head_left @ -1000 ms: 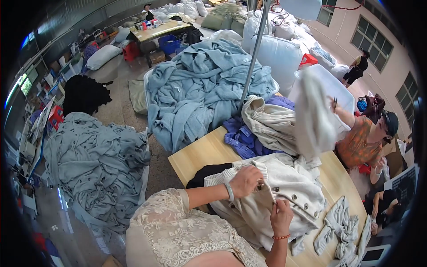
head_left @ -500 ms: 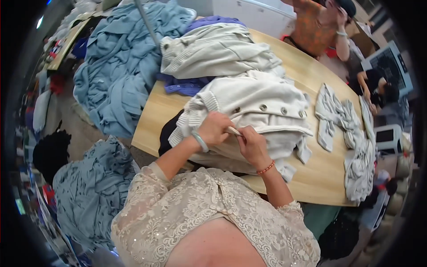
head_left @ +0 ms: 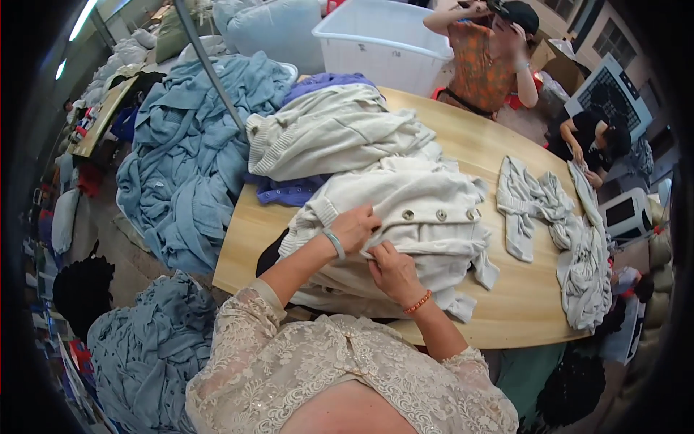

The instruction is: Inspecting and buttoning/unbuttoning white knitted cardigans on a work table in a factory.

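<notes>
Wooden tabletop [head_left: 470, 137] under cream cardigan [head_left: 434, 235] in right hand's [head_left: 396, 275] pinching grip, left hand's [head_left: 352, 231] grip unclear

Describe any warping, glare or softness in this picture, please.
Head view, overall: rounded black borders, and the pale wooden table has bowed-looking edges; head view, top left: a slim white tube light glares; head view, middle: the cream ribbed-knit cardigan looks fairly clear, while the left rim looks soft.

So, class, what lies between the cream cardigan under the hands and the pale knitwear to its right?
In the head view, a bare strip of wooden tabletop separates cardigan and knitwear.
</notes>
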Available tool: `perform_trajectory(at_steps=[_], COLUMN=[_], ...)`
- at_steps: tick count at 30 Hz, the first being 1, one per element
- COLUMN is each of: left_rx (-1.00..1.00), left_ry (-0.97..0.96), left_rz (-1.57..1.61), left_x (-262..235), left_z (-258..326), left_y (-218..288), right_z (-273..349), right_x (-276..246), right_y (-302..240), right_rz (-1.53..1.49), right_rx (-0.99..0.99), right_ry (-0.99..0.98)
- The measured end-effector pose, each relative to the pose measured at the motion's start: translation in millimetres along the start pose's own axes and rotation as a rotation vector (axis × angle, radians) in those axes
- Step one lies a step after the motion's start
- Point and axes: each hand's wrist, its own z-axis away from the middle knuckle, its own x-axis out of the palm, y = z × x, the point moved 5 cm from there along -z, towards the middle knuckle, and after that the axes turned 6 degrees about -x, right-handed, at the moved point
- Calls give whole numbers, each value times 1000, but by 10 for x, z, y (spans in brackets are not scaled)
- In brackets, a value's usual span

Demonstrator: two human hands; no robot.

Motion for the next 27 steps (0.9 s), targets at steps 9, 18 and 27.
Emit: perform_trajectory(at_steps=[9, 18, 27], left_rx=[-90, -215, 46], left_ry=[-231, -304, -64], left_rz=[275, 902, 360], left_x=[-219, -130, -168], left_z=[-125, 99, 321], left_y=[-1, 15, 157], right_z=[-67, 2, -70], right_x=[-83, -170, -179], right_y=[16, 1, 54], right_rz=[52, 48, 54], right_rx=[-2, 30, -125], right_ry=[95, 246, 90])
